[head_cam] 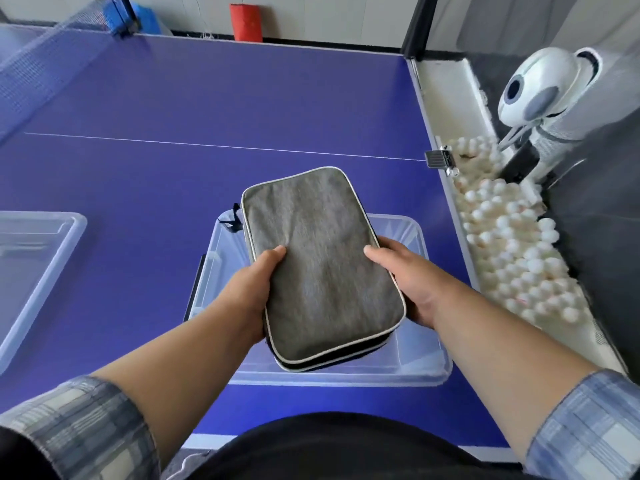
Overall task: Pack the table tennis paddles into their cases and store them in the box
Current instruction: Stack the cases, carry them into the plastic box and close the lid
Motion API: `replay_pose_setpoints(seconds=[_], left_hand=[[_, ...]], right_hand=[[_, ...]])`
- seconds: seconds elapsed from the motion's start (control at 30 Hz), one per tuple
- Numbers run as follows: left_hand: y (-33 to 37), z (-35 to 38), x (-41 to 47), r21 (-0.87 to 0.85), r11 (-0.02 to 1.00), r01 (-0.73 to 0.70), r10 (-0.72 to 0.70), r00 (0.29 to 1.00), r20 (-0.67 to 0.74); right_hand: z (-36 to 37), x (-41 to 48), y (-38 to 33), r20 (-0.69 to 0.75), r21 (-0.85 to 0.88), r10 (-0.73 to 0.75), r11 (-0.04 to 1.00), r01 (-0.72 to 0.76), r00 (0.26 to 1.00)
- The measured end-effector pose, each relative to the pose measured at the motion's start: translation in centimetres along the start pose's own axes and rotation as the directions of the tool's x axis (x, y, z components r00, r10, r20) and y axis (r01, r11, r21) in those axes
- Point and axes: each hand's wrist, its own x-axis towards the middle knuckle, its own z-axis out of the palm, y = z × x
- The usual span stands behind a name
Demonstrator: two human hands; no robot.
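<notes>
A trough of white balls (512,251) is lining the right edge of the blue table-tennis table (207,98), beside one white ball machine (547,88). Two clear plastic containers are sitting by the near edge: a box (422,375) under the hands and, possibly, a lid (45,258) at the left. One grey fabric zip case (322,265) is being held over the box, with the left hand (249,296) and right hand (412,282) clamping its long sides, thumbs on top.

Both arms extended forward, forearms bare, plaid sleeves (86,427) pushed up near elbows. Left hand (252,289) grips left edge of case (322,258), thumb on top, fingers hidden underneath. Right hand (412,282) grips right edge same way, thumb on top. Hands roughly level, palms facing each other.
</notes>
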Motion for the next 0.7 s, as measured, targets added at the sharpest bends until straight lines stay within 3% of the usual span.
replay_pose_setpoints(seconds=[0.1,0.2,0.33,0.5,0.63,0.7], left_hand=[[-0.3,0.5,-0.4,-0.102,0.992,-0.069,0.062,0.995,-0.075],[-0.2,1.5,-0.7,-0.178,0.972,-0.155,0.13,0.981,-0.145],[-0.6,3.3,-1.2,-0.221,0.954,-0.2,0.162,0.97,-0.179],[-0.9,3.5,-1.8,-0.192,0.951,-0.243,0.229,0.969,-0.091],[-0.9,2.3,-2.1,-0.179,0.959,-0.22,0.232,0.972,0.045],[0.2,1.0,-1.7,-0.278,0.933,-0.227,0.242,0.97,0.021]], right_hand=[[0.1,-2.0,1.7,-0.054,0.2,0.063,0.979,-0.051,0.997],[2.1,-3.9,5.0,-0.102,0.427,0.052,0.904,-0.003,0.993],[4.3,-4.2,6.1,-0.072,0.581,0.007,0.813,0.036,0.997],[3.6,-3.6,6.2,-0.095,0.626,0.046,0.779,0.024,0.994],[2.0,-2.8,5.8,-0.132,0.559,-0.002,0.826,0.076,0.991],[0.7,-2.6,5.1,-0.121,0.478,-0.032,0.874,0.087,0.992]])
